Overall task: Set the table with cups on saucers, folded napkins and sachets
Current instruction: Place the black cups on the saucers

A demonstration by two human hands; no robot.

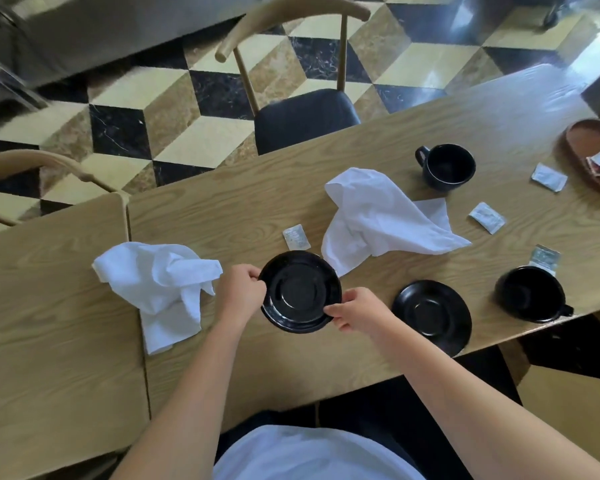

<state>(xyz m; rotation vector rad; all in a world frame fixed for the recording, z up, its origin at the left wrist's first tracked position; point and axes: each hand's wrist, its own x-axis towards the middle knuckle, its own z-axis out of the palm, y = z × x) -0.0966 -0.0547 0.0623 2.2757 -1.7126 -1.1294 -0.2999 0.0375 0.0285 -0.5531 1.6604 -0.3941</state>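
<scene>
Both hands [238, 287] [355, 308] (fingertips) pinching saucer [300, 292] rim

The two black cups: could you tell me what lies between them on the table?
In the head view, a loose sachet lies on bare wood between the far cup and the near cup.

two saucers [300, 292] [432, 315], two cups [445, 168] [530, 294], two napkins [160, 285] [378, 220], four loose sachets [296, 237] [487, 217] [549, 177] [544, 259].

Your bare forearms reach forward, your left hand [239, 289] and right hand [355, 308] each pinching a rim, fingers curled.
</scene>
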